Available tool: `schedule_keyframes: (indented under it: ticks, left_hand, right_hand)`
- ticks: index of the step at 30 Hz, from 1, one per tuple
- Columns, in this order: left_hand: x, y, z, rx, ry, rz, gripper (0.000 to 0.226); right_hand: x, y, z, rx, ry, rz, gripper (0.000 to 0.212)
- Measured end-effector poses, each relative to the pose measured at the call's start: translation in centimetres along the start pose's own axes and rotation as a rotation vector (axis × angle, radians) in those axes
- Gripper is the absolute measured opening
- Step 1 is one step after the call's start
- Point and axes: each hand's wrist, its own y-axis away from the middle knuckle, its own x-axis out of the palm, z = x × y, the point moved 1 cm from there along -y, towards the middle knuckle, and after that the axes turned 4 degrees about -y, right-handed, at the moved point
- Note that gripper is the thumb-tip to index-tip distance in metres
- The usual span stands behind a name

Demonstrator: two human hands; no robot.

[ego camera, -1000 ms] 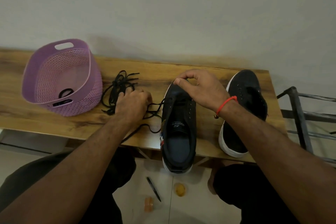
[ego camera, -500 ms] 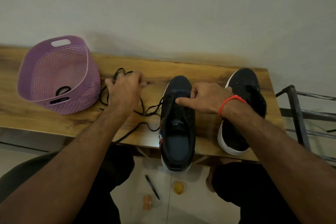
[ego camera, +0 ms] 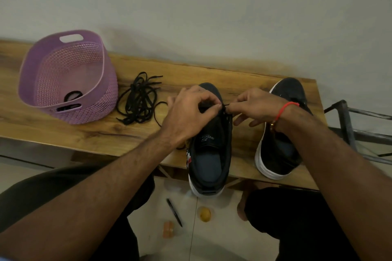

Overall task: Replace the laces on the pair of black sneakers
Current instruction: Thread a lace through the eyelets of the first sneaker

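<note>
Two black sneakers with white soles stand on the wooden bench (ego camera: 63, 131), toes toward the wall. The left sneaker (ego camera: 209, 154) overhangs the front edge; the right sneaker (ego camera: 282, 150) sits beside it. Over the left sneaker's front eyelets, my left hand (ego camera: 191, 112) and my right hand (ego camera: 254, 106) both pinch a thin black lace (ego camera: 225, 105) stretched between their fingertips. A loose pile of black laces (ego camera: 137, 99) lies left of that shoe, with one strand trailing toward my left hand.
A purple perforated basket (ego camera: 67, 78) with a dark item inside stands at the bench's left. A metal rack (ego camera: 358, 131) is at the right. On the floor below lie a pen (ego camera: 174, 212) and small orange objects (ego camera: 204, 214).
My left hand left the lace pile and came over the left sneaker's toe. My right hand now pinches the lace end there instead of resting on the shoe.
</note>
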Motion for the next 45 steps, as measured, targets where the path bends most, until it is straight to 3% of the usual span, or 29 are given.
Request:
schedule_keyframes:
  ticks: [3,13,31,35,40,41,45]
  left_hand:
    - [-0.4,0.2,-0.4,-0.031,-0.067,0.034,0.005]
    - [-0.9,0.3,-0.9,-0.079,-0.268,0.088,0.016]
    - [-0.2,0.6,-0.8,-0.098,-0.229,0.089,0.011]
    - [-1.1,-0.1,-0.5,-0.13,-0.253,0.15,0.043]
    - [-3.2,-1.4,0.7,-0.252,-0.331,0.378,0.093]
    - [-3.3,-1.5,0.9,-0.269,-0.328,0.416,0.099]
    - [-2.9,-1.5,1.2,-0.266,-0.334,0.467,0.114]
  right_hand:
    - [0.1,-0.1,-0.1,0.002,-0.045,0.003,0.012]
    - [0.1,-0.3,-0.2,0.002,-0.063,0.016,0.01]
    - [0.7,-1.2,-0.7,-0.082,0.042,-0.019,0.012]
    - [-0.8,-1.3,-0.8,-0.11,0.224,-0.148,0.013]
    - [-4.3,-1.6,-2.7,0.005,0.648,-0.505,0.014]
    - [-4.0,-1.6,-2.6,-0.035,0.671,-0.498,0.018]
    - [-0.4,-1.1,-0.7,-0.232,0.674,-0.21,0.027]
